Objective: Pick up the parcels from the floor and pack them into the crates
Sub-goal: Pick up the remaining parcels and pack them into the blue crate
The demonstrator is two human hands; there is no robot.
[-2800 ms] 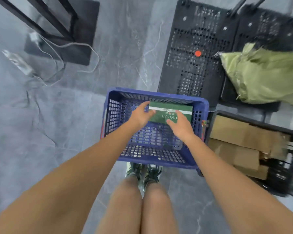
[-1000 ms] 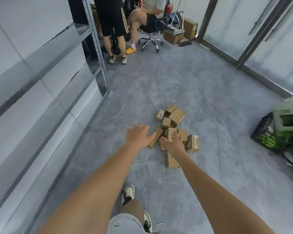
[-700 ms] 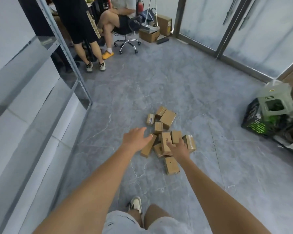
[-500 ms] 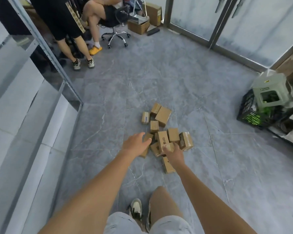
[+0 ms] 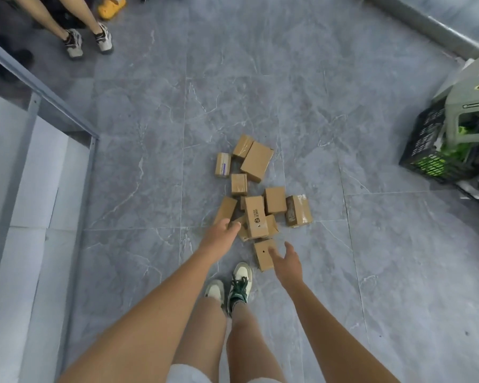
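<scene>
Several small brown cardboard parcels (image 5: 256,217) lie in a loose heap on the grey tiled floor, straight ahead of my feet. My left hand (image 5: 221,233) reaches down over the heap's near left side, fingers loosely bent, just above a slim parcel (image 5: 225,209); it holds nothing. My right hand (image 5: 286,261) hangs with spread fingers over the nearest parcel (image 5: 262,254), and its palm is empty. No crate for packing shows close by.
A black crate (image 5: 426,150) with a pale green stool (image 5: 470,117) on it stands at the right edge. A metal shelf frame (image 5: 39,92) runs along the left. Another person's legs and shoes (image 5: 89,40) stand at the top left.
I have turned from the blue crate, where both hands set a green box, and walked to the parcel heap. Both empty hands have lowered toward the nearest parcels as the view tilted down.
</scene>
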